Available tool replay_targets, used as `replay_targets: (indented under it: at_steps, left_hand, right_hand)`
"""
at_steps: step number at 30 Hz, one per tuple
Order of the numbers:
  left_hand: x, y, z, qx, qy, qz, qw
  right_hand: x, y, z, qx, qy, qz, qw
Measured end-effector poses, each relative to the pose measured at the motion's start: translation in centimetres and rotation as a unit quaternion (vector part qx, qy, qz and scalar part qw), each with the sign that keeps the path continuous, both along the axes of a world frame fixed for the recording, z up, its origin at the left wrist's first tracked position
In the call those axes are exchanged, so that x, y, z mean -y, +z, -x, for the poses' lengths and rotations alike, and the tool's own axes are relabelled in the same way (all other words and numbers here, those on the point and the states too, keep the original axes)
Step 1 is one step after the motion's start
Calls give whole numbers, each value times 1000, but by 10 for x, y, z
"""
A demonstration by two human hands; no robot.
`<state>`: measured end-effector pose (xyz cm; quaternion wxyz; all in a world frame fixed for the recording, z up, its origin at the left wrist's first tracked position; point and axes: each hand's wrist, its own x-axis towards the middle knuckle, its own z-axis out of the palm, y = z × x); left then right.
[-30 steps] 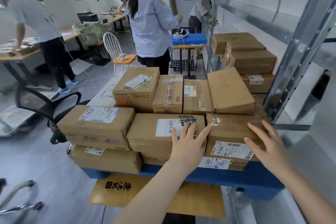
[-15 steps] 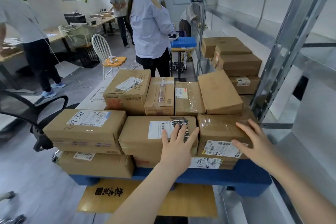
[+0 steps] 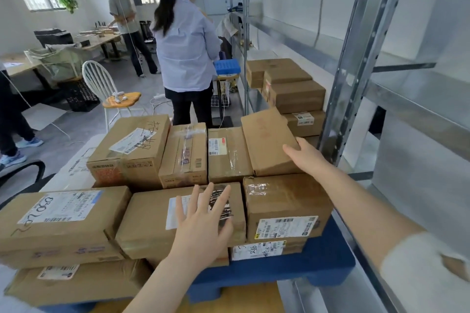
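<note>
The right hand (image 3: 305, 157) has left the right edge of the taped box (image 3: 287, 201) in the front row, where it lay half a second ago, and has gone up and back to the tilted box (image 3: 267, 142). This plain carton leans at the right end of the back row. The hand now clasps its near right corner, the thumb laid across the top face and the other fingers curled out of sight round the right side. Just below the grip is the taped box, whose far edge the tilted box meets. To the right of the grip stands an upright of the metal rack (image 3: 356, 58). Beyond it, further back, a person in a pale shirt (image 3: 185, 46) stands turned away. The left hand (image 3: 203, 226) has scarcely moved: its fingers are fanned wide above the scribbled label of the middle box (image 3: 150, 221), down and to the left of the grip. Whether the palm presses there or only hovers cannot be told. The shift suggests that the tilted box, not the taped one, is the parcel chosen for lifting off the blue platform (image 3: 318, 262). The left hand probably needs to come across to its free left side before the box can be raised level.
</note>
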<state>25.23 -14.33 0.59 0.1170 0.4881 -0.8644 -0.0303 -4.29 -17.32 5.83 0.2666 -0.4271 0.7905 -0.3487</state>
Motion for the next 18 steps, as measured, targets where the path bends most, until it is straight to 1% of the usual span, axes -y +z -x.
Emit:
replay_targets:
  at_steps: [3, 8, 11, 15, 18]
  left_hand:
    - [-2, -6, 0, 1, 15, -26, 1000]
    - [-4, -7, 1, 21, 17, -20, 999]
    - [-7, -8, 1, 38, 17, -7, 999]
    - [-8, -8, 1, 41, 16, -12, 999]
    - [-8, -7, 0, 41, 16, -10, 999]
  right_hand:
    - [2, -8, 12, 42, -14, -18, 999]
    - [2, -6, 26, 95, -22, -18, 995]
    - [0, -9, 23, 93, 2, -27, 995]
    - [-3, -13, 18, 78, 16, -6, 997]
    - [-6, -12, 17, 56, 20, -7, 998]
